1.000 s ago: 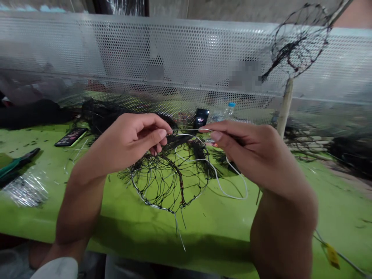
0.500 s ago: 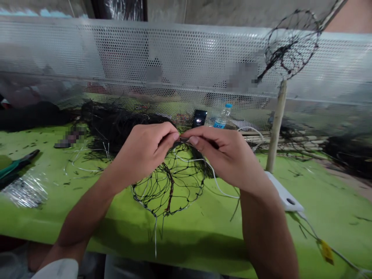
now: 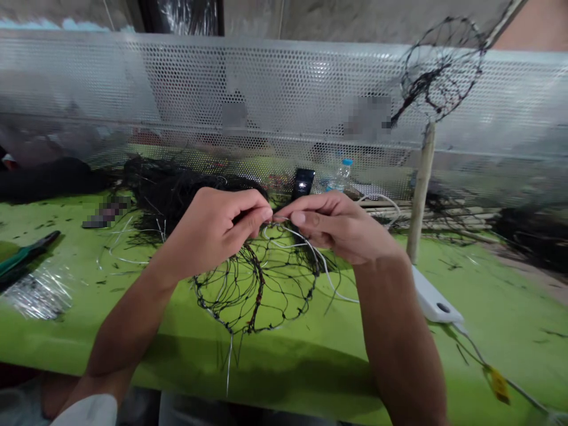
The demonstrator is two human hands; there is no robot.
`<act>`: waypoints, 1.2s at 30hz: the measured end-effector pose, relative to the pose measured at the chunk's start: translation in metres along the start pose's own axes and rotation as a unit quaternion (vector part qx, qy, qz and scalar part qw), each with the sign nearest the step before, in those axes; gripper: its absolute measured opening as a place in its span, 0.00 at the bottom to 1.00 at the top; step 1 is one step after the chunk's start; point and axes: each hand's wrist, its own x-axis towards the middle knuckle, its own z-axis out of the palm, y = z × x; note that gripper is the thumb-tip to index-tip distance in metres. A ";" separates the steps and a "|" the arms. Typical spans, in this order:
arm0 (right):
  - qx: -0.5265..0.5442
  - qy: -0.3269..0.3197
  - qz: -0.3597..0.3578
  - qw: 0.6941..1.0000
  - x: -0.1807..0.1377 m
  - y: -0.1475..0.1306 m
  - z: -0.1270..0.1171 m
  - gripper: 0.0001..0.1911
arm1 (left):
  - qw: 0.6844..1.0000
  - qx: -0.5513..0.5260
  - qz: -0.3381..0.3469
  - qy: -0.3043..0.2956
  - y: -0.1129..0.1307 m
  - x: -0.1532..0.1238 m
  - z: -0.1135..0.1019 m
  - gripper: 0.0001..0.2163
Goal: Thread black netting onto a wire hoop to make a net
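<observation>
A black knotted net (image 3: pixel 284 296) on a round wire rim hangs between my hands, low over the green table. At the rim's far edge, my left hand (image 3: pixel 222 228) is closed, thumb and forefinger pinching the net's edge. My right hand (image 3: pixel 339 228) is pinched just beside it, its forefinger reaching to the left fingertips. A thin silvery wire (image 3: pixel 306 239) runs along the rim below the right thumb. Exactly what sits between the fingertips is partly hidden. One loose wire end (image 3: pixel 229 367) dangles from the near side of the rim.
Behind the hands lie a heap of black strands (image 3: pixel 146 183), a phone (image 3: pixel 303 182) and a bottle (image 3: pixel 342 174). Green-handled pliers (image 3: pixel 26 254) and silvery wire pieces (image 3: pixel 39 293) are at left. A wooden post (image 3: pixel 421 195) stands by a white power strip (image 3: pixel 437 299) at right.
My right hand has turned and its thumb has shifted slightly, uncovering more of the silvery wire. The net has swung a little to the left; my left hand keeps its pinch.
</observation>
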 end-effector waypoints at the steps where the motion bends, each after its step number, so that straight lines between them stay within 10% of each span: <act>1: -0.025 0.023 0.000 0.999 -0.001 -0.002 -0.001 0.09 | 1.000 0.004 -0.018 0.006 -0.002 0.000 -0.001 0.10; 13: -0.248 0.166 -0.080 0.951 -0.023 -0.025 0.020 0.11 | 0.995 -0.028 -0.084 0.049 -0.004 -0.006 -0.017 0.10; 31: -0.233 0.288 -0.130 0.920 -0.012 -0.008 0.060 0.12 | 0.976 0.036 -0.080 0.199 0.000 -0.012 -0.018 0.10; 36: -0.278 0.279 -0.183 0.901 -0.004 -0.003 0.051 0.07 | 0.984 -0.058 -0.087 0.142 -0.008 -0.011 -0.028 0.10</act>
